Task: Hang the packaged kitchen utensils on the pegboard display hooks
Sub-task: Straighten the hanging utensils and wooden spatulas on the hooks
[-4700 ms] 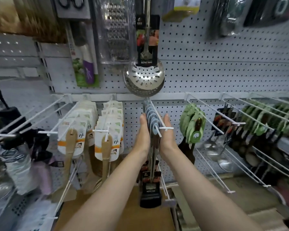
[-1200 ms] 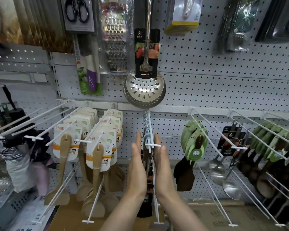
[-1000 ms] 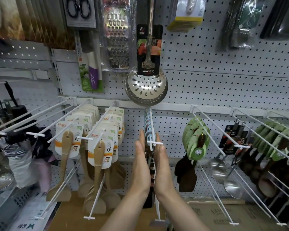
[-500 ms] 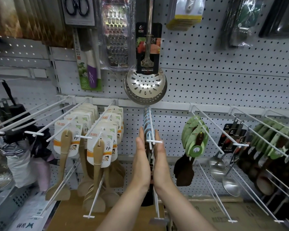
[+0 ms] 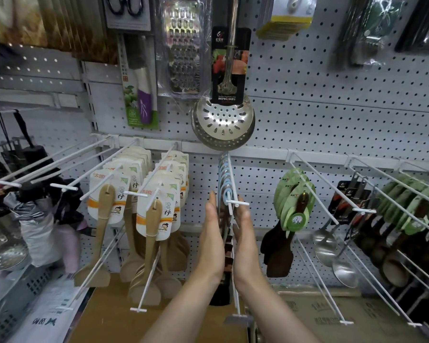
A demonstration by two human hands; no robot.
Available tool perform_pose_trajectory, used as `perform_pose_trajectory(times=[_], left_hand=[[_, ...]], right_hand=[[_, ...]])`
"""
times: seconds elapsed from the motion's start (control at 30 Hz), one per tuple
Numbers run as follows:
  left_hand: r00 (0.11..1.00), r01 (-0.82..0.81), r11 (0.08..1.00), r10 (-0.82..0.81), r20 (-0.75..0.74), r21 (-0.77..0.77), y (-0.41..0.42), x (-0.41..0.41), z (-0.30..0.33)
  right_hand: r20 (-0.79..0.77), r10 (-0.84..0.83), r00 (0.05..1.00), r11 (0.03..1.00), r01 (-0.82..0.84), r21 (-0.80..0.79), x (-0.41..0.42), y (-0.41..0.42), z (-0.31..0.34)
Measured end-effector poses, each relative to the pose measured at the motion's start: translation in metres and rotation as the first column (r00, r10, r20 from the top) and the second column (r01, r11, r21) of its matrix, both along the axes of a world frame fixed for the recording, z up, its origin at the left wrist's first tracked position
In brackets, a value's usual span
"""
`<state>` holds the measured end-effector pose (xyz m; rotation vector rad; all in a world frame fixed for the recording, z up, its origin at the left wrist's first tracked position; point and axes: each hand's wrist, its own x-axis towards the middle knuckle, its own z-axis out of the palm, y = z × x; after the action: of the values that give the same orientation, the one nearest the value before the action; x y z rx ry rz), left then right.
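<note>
Two flat hands bracket one row of packaged utensils (image 5: 224, 184) that hang on the middle hook (image 5: 229, 179) of the pegboard (image 5: 332, 115): the left hand (image 5: 212, 240) lies along the row's left side and the right hand (image 5: 245, 240) along its right, fingers straight and together, palms facing each other, gripping nothing. Whether the palms actually touch the packs or only stand just beside them cannot be told, since the hands hide the lower part of the row. The blue-edged cards are stacked close along the wire, the front one right behind the white cross-tip (image 5: 234, 203). Several risks follow, as I judge it. Squaring the row with an uneven push could swing the long dark handles sideways into the wooden spatulas (image 5: 154, 219) on the left or the green-carded tools (image 5: 296, 204) on the right, both near. Drawing the packs forward could slip the front card over the tip, and it would drop to the cardboard (image 5: 114, 318) below. Squeezing hard could crease the cards or tear a hang hole, leaving a pack loose. A lifted fingertip could also knock the skimmer (image 5: 223, 122) hanging just above the hook's root and set it swinging. Light, even pressure from both sides seems safest
</note>
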<state>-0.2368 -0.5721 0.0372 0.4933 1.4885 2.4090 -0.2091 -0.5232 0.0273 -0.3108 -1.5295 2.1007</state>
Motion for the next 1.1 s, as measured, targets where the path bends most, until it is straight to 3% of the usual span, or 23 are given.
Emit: perform_pose_trajectory(times=[0.2,0.3,0.47,0.57,0.8,1.1], left_hand=[[0.994,-0.088,0.985,0.077,-0.073,-0.152,-0.034,0.004,-0.022],[0.972,-0.219,0.968,0.205,-0.118,-0.120,-0.057,0.001,-0.031],[0.813,-0.579,0.815,0.574,-0.095,-0.030,-0.093,-0.012,-0.042],[0.738,-0.672,0.737,0.660,-0.144,-0.069,-0.110,-0.028,-0.046],[0.883,-0.468,0.875,0.455,-0.115,-0.127,-0.129,-0.051,-0.039],[0.938,-0.345,0.909,0.336,-0.082,-0.233,-0.146,-0.073,-0.039]], right_hand=[[-0.070,-0.236,0.969,0.962,0.243,0.125,0.021,-0.021,-0.029],[-0.119,-0.270,0.956,0.924,0.292,0.247,0.029,-0.039,-0.048],[-0.002,-0.063,0.998,0.942,0.060,0.330,0.017,-0.064,-0.054],[0.078,0.040,0.996,0.934,-0.065,0.351,0.000,-0.076,-0.046],[0.177,0.127,0.976,0.955,-0.169,0.244,-0.020,-0.099,-0.041],[0.251,0.164,0.954,0.974,-0.197,0.110,-0.026,-0.101,-0.069]])
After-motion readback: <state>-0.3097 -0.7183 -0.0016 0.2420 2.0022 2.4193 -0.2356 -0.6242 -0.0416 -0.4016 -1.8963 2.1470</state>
